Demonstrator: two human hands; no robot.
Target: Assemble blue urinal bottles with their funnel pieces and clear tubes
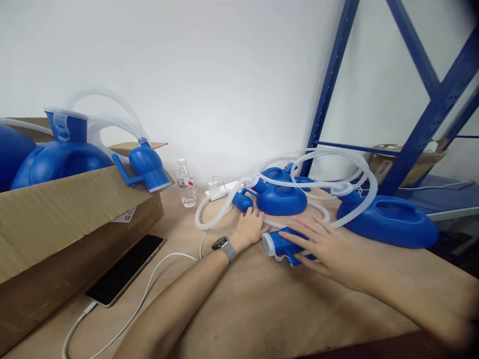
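Observation:
My left hand, with a watch on its wrist, lies palm down on the table, fingers forward and slightly apart. Just beyond its fingertips is a small blue urinal cup with a hose; whether they touch I cannot tell. My right hand, blurred, is spread over another blue urinal cup with a white lid, lying on its side. Its fingers overlap this cup without wrapping round it. Behind the hands stands a blue urinal bottle with a handle. A second blue bottle is at right, with clear hose looped between.
A cardboard box at left holds several blue bottles and hoses; one cup hangs over its edge. A phone on a white cable lies beside it. A water bottle, power strip and blue rack are behind.

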